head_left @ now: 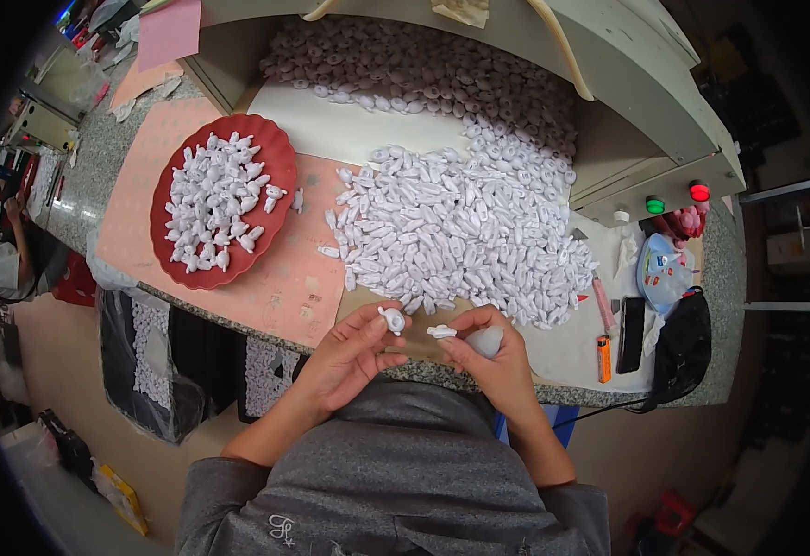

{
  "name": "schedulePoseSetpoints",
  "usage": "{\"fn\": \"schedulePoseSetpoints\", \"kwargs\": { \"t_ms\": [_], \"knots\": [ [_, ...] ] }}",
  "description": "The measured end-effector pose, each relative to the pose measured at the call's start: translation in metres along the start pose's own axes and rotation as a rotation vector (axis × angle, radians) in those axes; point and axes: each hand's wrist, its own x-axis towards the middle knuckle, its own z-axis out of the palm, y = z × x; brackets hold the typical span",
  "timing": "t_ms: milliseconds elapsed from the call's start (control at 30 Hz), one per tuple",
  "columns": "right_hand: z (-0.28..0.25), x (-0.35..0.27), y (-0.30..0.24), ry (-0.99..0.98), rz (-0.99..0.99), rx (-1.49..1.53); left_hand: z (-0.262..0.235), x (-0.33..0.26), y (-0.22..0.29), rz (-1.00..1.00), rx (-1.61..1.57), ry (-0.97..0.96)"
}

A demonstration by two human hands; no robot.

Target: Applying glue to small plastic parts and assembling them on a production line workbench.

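My left hand [354, 352] pinches a small white plastic part [392, 320] between thumb and fingers, just over the near table edge. My right hand [493, 357] grips another small white part [441, 331] at its fingertips, with more white pieces tucked in its palm [485, 340]. The two parts are close together but apart. Right behind the hands lies a big heap of the same white parts [465, 236]. To the left, a red scalloped plate [171, 176] carries several white pieces [215, 199].
A beige machine housing [646, 102] with a green [655, 205] and a red button [699, 192] stands at the back right. An orange lighter [603, 359], a dark phone [631, 334] and a black bag [684, 347] lie right. Another person [2, 259] sits far left.
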Motion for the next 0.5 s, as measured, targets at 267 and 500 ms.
{"fn": "schedulePoseSetpoints", "kwargs": {
  "t_ms": [267, 500],
  "knots": [
    [0.017, -0.003, -0.016, 0.054, -0.270, -0.301, 0.001, 0.002, -0.006, 0.024, 0.102, 0.031],
    [0.022, -0.005, -0.019, 0.055, -0.315, -0.462, 0.003, 0.001, -0.011, 0.186, 0.315, 0.026]
  ]
}}
